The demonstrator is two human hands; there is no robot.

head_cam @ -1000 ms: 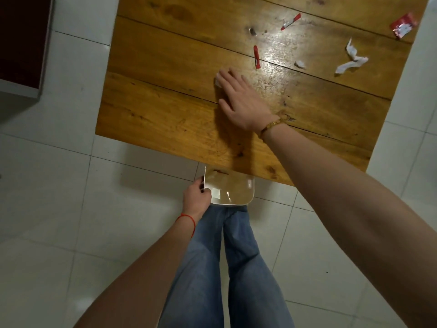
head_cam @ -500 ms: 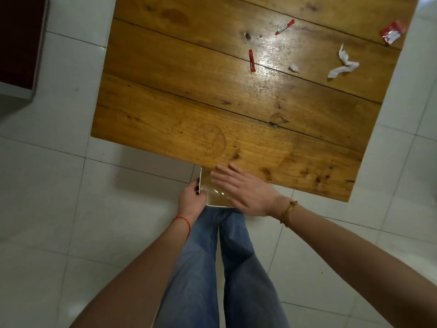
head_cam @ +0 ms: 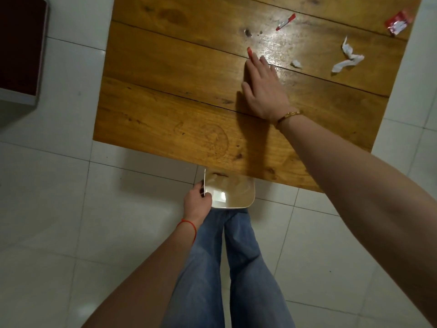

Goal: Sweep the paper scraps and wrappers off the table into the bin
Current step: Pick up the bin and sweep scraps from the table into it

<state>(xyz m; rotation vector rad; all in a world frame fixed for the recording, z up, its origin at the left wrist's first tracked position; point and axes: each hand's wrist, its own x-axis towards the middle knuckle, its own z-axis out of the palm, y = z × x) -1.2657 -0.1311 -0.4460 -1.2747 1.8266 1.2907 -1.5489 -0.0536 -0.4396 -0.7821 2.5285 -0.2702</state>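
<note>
Right hand [head_cam: 264,88] lies flat on the counter [head_cam: 165,102], fingers released, touching a red scrap [head_cam: 249,52].
Next: drag it to the near edge, where the left hand [head_cam: 196,202] grips the bin [head_cam: 236,195]; other scraps lie farther right.

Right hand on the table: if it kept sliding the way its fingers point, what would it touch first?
The right hand would first meet the small red wrapper strip, right at its fingertips and seemingly already touching.

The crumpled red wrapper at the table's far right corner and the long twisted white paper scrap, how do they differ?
The crumpled red wrapper is red and silvery, compact, at the wooden table's corner. The long twisted white paper scrap is plain white, stretched out, nearer the person. Both lie untouched.
</note>
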